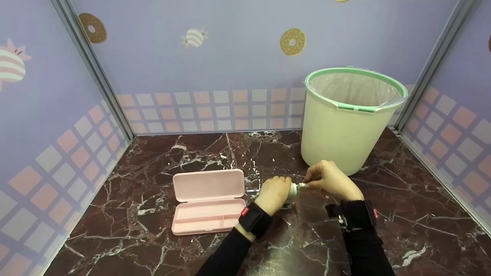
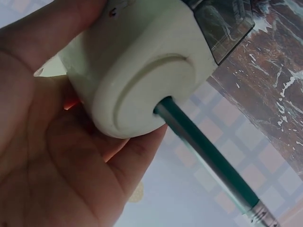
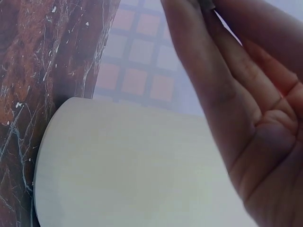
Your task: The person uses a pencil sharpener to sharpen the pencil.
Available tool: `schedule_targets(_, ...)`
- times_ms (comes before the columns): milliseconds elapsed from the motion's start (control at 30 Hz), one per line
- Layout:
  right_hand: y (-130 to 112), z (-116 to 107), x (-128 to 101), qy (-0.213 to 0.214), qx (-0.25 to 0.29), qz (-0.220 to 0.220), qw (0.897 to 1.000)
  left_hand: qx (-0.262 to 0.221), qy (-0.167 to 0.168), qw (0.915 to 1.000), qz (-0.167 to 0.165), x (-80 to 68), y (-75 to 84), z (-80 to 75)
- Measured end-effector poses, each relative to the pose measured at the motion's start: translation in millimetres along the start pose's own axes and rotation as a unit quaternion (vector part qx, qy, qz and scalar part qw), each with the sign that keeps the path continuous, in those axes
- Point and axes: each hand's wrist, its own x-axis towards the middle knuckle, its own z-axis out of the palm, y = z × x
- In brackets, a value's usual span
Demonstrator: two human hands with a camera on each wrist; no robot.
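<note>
- on a dark marbled tabletop (image 1: 134, 237), head view: a left hand (image 1: 274, 191) wraps its fingers over one pale sharpener (image 1: 293, 190), its long axis running roughly left to right; a right hand (image 1: 332, 178) pinches the small outer knob (image 1: 302, 185) at the sharpener's right end.
- along that same line lies one pencil (image 1: 253, 190), its rear end pointing left from the left hand toward one open pink pencil case (image 1: 209, 211) with a single raised lid; one pale green bin (image 1: 337, 134), lined with clear plastic, stands behind the right hand.
- left wrist view: left thumb and fingers grasp the sharpener's body; the green pencil slants down and right from one round hole, silver-banded end outward, the other end hidden inside. one smoky clear box (image 2: 227, 28) sits at the sharpener's side.
- right wrist view: right fingers come together at the top edge, what they pinch mostly cut off; the bin's side fills the lower part.
</note>
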Motion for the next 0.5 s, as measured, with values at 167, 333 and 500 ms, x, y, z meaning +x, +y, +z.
schedule_targets(167, 0.9, 3.8, 1.9, 0.039, 0.000, 0.007, 0.999, -0.003, 0.002, 1.0000, 0.005, -1.2, -1.0, -0.4)
schedule_targets(333, 2.3, 9.5, 5.7, 0.071, 0.007, 0.023, 0.997, -0.011, -0.026, 0.9995, 0.013, -1.7, -1.6, -2.1)
schedule_targets(500, 4.0, 12.9, 9.1, 0.091, -0.009, 0.015, 0.996, -0.015, -0.068, 0.9975, 0.013, -0.1, -1.7, -3.5)
